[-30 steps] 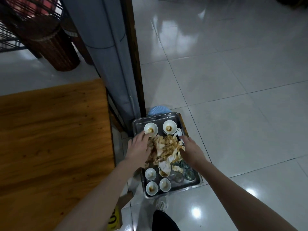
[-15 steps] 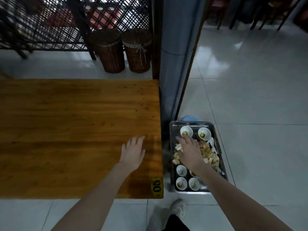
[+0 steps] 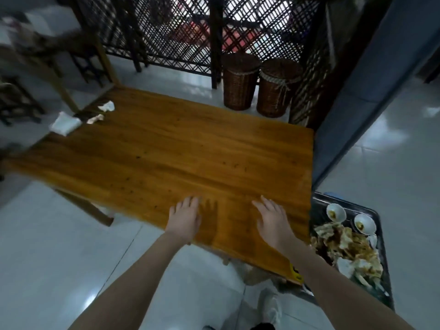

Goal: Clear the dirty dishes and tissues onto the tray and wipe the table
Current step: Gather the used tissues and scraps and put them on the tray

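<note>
Pale glossy floor tiles surround the honey-brown wooden bench. At its near edge the left hand and right hand are spread flat and empty; I cannot tell whether they touch the wood. Low beside the right hand sits the steel tray, loaded with white bowls and a heap of soiled tissues. Far ahead-left of the left hand, crumpled white tissues lie at the bench's corner, where a careless sweep could knock them to the floor.

Lighting: dim interior; daylight behind lattice screen. Glare: pale patches on floor tiles. Shadow: soft, beside left hand on table. Blur: upper-left corner. Distortion: wide-angle bending at edges.
</note>
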`<state>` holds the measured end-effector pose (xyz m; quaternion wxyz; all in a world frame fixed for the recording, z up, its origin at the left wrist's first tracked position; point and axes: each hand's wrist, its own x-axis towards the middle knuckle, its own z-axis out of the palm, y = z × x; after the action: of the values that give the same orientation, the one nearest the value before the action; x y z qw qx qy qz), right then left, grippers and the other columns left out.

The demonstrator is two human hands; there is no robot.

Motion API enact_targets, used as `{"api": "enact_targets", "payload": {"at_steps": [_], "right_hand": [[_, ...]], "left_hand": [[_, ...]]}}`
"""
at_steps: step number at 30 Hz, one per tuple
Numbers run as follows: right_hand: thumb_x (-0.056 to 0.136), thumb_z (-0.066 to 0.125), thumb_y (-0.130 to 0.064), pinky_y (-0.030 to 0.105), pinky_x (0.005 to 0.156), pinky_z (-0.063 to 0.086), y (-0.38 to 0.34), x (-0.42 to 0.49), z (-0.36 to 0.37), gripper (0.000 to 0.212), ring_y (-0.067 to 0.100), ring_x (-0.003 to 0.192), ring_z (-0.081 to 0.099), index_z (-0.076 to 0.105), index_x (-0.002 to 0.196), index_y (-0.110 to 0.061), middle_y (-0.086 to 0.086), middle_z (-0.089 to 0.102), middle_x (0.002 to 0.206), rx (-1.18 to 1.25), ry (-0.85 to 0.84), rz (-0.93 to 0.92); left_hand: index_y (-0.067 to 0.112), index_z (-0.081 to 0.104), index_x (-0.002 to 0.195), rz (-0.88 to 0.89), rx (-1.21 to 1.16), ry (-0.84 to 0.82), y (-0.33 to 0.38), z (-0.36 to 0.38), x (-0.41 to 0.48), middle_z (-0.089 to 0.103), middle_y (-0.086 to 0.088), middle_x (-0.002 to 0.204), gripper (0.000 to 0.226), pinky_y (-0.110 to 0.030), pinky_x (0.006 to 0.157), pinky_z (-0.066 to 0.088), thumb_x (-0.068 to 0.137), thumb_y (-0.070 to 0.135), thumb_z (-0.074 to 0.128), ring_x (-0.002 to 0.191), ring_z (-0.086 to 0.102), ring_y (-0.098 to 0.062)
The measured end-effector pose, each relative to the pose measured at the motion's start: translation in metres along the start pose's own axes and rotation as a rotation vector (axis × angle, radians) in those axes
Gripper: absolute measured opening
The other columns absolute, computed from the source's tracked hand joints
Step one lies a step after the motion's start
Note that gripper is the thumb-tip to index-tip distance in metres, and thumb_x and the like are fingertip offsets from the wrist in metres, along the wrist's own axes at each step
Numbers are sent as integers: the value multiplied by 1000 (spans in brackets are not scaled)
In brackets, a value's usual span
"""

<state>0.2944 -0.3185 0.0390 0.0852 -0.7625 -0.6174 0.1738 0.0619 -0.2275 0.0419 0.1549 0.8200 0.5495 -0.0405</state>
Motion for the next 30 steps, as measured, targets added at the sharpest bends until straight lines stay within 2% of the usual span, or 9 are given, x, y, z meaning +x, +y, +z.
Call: {"api": "enact_targets", "payload": {"at_steps": [7,17,30], "right_hand": [[98,43,-17,41,119,10,-83,37,16,54,20,144,12,24,148,-24,1,14,157,-13,-25,-132],[97,42,-14,37,118,10,-196,102,46,53,17,141,19,28,147,-24,0,19,155,-26,-64,-363],[97,45,-16,37,118,12,-336,224,88,53,16,141,20,28,147,-24,0,20,155,-38,-156,-505]], "left_hand": [[22,21,148,-116,-40,74,-80,-20,-27,23,-4,154,54,-45,114,25,100,31,43,139,27,-28],[26,17,150,-337,-92,122,-179,-44,-47,14,-3,159,53,-47,117,18,102,34,36,144,18,-29],[25,19,149,-533,-112,115,-322,-78,-10,14,-5,159,52,-46,116,20,101,35,37,143,19,-30]]}}
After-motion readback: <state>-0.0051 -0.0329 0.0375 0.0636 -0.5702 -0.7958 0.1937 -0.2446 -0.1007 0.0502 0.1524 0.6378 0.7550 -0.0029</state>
